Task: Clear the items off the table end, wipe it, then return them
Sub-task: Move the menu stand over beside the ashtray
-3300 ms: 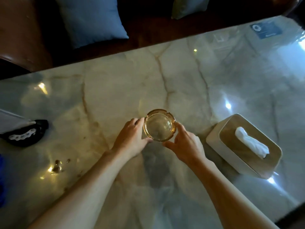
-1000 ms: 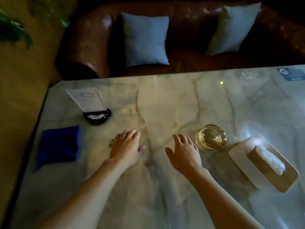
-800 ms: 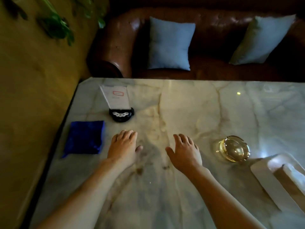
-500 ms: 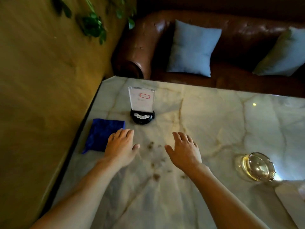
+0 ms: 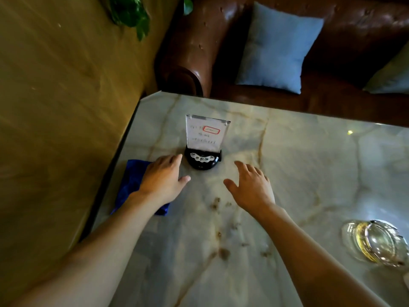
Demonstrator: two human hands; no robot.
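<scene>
An acrylic sign holder (image 5: 204,138) stands upright on a black button base near the left end of the marble table (image 5: 309,165). My left hand (image 5: 162,179) hovers open just left of that base, over the edge of a folded blue cloth (image 5: 130,180). My right hand (image 5: 250,187) is open, fingers spread, a short way right of the base, touching nothing. An amber glass ashtray (image 5: 376,242) sits at the right. Brown crumbs and stains (image 5: 221,240) dot the marble between my forearms.
A brown leather sofa (image 5: 199,52) with a blue cushion (image 5: 276,47) and a second cushion runs along the table's far side. Wooden floor and a green plant (image 5: 130,12) lie to the left. A white box corner (image 5: 406,282) shows at the right edge.
My view has swung left since I held the ashtray. Both hands let go of it and have moved forward and left toward the sign holder; the tissue box has slid almost out of view.
</scene>
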